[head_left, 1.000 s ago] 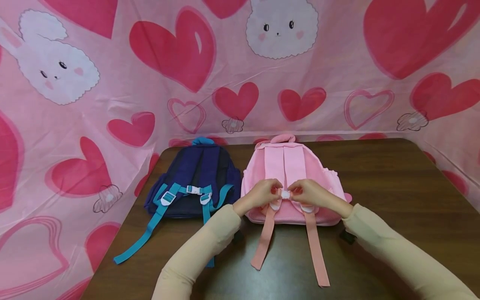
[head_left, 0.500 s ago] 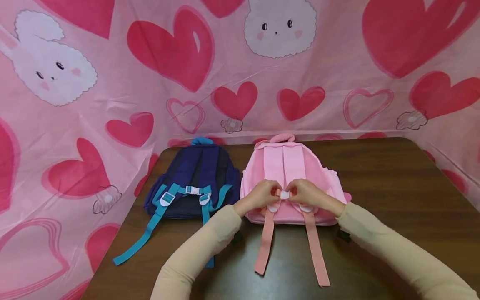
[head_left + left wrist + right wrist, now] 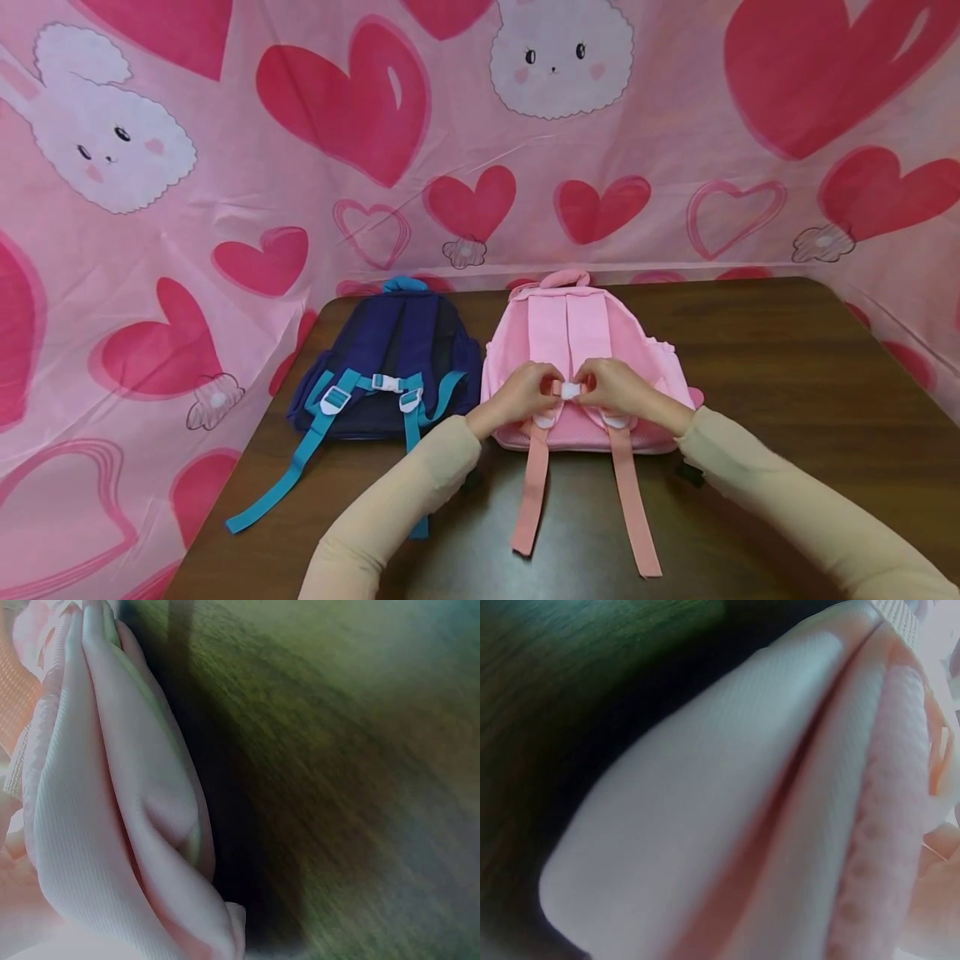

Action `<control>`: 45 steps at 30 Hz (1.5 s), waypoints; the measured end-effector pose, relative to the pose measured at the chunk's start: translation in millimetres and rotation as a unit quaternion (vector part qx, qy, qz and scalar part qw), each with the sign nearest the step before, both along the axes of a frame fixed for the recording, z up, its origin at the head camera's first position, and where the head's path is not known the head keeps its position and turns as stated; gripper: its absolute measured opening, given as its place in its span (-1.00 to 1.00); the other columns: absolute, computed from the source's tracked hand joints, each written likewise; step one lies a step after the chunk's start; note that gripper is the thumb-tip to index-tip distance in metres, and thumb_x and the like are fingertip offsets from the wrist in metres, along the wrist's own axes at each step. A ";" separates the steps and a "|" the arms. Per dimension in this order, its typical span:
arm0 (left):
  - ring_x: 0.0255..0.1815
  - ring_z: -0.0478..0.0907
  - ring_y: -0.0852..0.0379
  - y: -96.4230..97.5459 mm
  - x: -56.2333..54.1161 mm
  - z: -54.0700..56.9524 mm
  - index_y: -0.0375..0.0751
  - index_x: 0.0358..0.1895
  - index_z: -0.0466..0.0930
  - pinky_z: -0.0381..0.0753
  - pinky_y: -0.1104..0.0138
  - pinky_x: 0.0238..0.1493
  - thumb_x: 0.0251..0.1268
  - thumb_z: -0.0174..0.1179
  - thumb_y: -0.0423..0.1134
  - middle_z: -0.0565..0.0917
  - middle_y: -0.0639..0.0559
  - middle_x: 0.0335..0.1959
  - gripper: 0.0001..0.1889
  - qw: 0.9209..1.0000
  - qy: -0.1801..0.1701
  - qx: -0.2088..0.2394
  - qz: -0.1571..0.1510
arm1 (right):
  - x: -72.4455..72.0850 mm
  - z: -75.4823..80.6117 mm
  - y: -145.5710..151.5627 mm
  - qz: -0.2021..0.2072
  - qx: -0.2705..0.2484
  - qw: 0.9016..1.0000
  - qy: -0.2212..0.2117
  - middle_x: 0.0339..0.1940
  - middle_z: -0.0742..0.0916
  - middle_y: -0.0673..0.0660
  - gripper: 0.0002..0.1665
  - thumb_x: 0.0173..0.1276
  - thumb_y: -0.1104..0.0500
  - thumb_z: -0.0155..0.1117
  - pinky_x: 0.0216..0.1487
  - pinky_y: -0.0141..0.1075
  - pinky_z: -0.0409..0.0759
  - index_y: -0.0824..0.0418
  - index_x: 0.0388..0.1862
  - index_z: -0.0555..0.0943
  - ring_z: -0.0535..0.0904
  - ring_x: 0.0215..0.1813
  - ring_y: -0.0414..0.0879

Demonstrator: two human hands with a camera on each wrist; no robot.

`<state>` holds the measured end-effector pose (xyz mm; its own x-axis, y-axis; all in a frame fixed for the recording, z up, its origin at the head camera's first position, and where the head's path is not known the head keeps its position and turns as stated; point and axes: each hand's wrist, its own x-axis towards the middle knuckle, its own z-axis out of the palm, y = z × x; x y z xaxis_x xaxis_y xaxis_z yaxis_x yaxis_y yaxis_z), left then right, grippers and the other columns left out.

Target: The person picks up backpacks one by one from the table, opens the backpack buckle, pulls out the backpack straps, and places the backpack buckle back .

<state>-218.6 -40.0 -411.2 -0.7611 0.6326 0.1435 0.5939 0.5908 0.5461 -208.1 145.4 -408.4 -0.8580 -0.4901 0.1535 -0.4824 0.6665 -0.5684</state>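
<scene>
A pink backpack (image 3: 626,321) lies on the table with its shoulder-strap side up. Across its straps sits a white side-release buckle (image 3: 571,391) on peach webbing, its two halves together. My left hand (image 3: 527,388) pinches the webbing at the buckle's left end, where a bit of peach shows beside the fingertips. From the other side, my right hand (image 3: 621,387) holds the buckle's right end between thumb and fingers. Pink fabric of the bag (image 3: 75,817) fills much of the left wrist view, and its folded side (image 3: 705,787) covers most of the right wrist view.
A navy backpack (image 3: 367,321) with turquoise straps lies left of the pink one; its white buckle (image 3: 387,382) is fastened. Two peach strap tails (image 3: 635,517) hang toward the front of the brown wooden table (image 3: 795,375). A pink heart-print cloth (image 3: 675,108) hangs behind.
My right hand has shifted slightly left, closer to the buckle. The left peach strap tail has swung a little right and toward the front. The navy backpack stays put.
</scene>
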 end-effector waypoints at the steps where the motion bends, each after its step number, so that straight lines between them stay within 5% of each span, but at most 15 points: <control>1: -0.37 0.36 0.18 -0.2 0.2 0.2 -0.29 -0.23 0.57 0.31 0.47 -0.30 -0.04 0.29 -0.34 0.55 0.02 -0.43 -0.75 1.000 0.000 0.003 0.000 | 0.2 0.5 0.3 0.000 0.001 1.000 0.004 -0.63 0.50 -0.03 -0.78 -0.06 0.22 0.41 -0.48 -0.39 0.34 0.30 -0.43 0.60 0.36 -0.53 -0.21; 33: -0.30 0.42 0.14 -7.8 11.2 1.5 -0.32 -0.22 0.56 0.42 0.45 -0.24 -0.03 0.30 -0.34 0.60 -0.05 -0.31 -0.75 0.987 0.067 0.143 0.015 | 9.2 17.3 2.6 0.014 -0.044 0.996 0.082 -0.51 0.58 -0.02 -0.72 -0.11 0.26 0.44 -0.34 -0.31 0.45 0.28 -0.35 0.62 0.41 -0.43 -0.15; 45: -0.30 0.42 0.14 -8.2 11.4 2.4 -0.32 -0.22 0.57 0.43 0.46 -0.24 -0.02 0.29 -0.33 0.61 -0.05 -0.31 -0.75 0.988 0.064 0.139 0.018 | 8.5 17.8 0.2 0.018 -0.023 0.997 0.077 -0.47 0.57 -0.01 -0.75 -0.04 0.25 0.40 -0.32 -0.31 0.45 0.28 -0.34 0.61 0.41 -0.42 -0.16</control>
